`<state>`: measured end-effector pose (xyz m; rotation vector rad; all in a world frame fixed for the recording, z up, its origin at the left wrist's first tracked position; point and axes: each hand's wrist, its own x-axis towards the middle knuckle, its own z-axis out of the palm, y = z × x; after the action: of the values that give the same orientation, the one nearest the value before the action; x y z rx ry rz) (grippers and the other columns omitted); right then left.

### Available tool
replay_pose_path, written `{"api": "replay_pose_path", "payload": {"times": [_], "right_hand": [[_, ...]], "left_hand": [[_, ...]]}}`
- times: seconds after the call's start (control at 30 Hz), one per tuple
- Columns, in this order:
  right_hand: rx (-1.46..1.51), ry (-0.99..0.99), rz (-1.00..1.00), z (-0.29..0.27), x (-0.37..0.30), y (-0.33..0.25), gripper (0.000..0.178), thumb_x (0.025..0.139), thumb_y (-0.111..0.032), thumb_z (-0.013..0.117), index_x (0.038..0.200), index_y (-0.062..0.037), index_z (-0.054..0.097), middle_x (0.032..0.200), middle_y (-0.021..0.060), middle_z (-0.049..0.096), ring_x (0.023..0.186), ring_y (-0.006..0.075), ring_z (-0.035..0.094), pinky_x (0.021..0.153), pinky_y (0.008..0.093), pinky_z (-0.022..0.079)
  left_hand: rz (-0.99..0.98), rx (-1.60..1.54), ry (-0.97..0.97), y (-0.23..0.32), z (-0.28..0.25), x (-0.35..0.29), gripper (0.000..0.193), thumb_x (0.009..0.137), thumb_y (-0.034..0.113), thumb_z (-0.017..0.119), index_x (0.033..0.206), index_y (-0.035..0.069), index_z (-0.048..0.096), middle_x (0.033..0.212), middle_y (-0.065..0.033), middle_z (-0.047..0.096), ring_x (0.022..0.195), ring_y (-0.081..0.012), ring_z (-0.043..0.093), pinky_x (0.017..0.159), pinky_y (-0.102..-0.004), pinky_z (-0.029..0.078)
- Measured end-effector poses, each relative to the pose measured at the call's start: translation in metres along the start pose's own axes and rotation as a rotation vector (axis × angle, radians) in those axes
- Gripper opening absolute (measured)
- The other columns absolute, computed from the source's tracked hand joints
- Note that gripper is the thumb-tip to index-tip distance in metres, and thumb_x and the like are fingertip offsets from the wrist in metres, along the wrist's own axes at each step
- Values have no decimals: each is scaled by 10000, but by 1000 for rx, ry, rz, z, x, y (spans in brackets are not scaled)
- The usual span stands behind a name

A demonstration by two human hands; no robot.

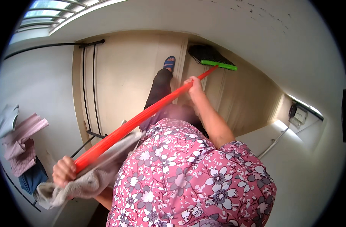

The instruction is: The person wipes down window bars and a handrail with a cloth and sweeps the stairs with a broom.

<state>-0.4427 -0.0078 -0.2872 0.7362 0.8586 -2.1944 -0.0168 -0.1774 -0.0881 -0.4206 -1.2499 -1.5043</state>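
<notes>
A broom slants across the view, with a long red handle (137, 120), a green head bar (219, 65) and dark bristles (207, 53) resting on the floor at the far side. My left hand (64, 171) is closed round the near end of the handle, at the lower left. Farther down, my right hand (194, 84) wraps round the same handle, nearer the head. A beige cloth (87, 183) hangs just under my left hand and the handle; whether that hand also grips it I cannot tell.
Beige floor (123, 60) with step-like edges runs ahead, where my foot in a blue slipper (170, 62) stands. Black metal rails (89, 87) line the left. Several folded clothes (23, 142) hang beyond them. A pale wall (233, 26) closes the far side; a socket box (299, 115) is at right.
</notes>
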Motion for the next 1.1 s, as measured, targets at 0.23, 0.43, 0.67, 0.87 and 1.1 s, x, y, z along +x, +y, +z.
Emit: {"api": "replay_pose_path", "payload": {"times": [0.23,0.43,0.67,0.87,1.1], "right_hand": [[-18,113,-96,-2,-19,-37,224,669,3,433,536,-95,281,462,8,308,380,120,290,353,219,296],[25,144,-92,-9,-40,-27,188,653,-23,410,533,-93,284,443,9,303,374,136,290,381,247,302],[78,159,-29,10,-71,2,198,652,-30,421,518,-106,296,428,-3,308,355,126,293,375,242,299],[126,-12,19,38,-101,3,192,652,-53,472,531,-105,333,463,4,338,391,138,327,416,275,334],[122,-276,115,68,-56,18,175,657,-60,472,545,-106,345,464,-9,340,383,115,337,410,258,339]], "left_hand": [[-90,56,198,-22,12,3,213,663,287,626,740,115,525,604,34,365,571,-100,395,580,-239,333],[-84,-18,400,-14,1,7,282,662,279,554,562,122,342,619,-1,321,587,-119,314,590,-247,291],[5,-121,449,19,-5,23,262,692,236,548,581,121,341,627,-6,336,596,-119,328,566,-238,291],[188,-83,668,115,-36,13,237,690,97,492,544,125,308,533,21,326,434,-105,302,445,-205,277],[572,1169,590,38,58,44,174,753,248,392,697,86,361,579,-29,352,483,-143,329,445,-225,275]]}}
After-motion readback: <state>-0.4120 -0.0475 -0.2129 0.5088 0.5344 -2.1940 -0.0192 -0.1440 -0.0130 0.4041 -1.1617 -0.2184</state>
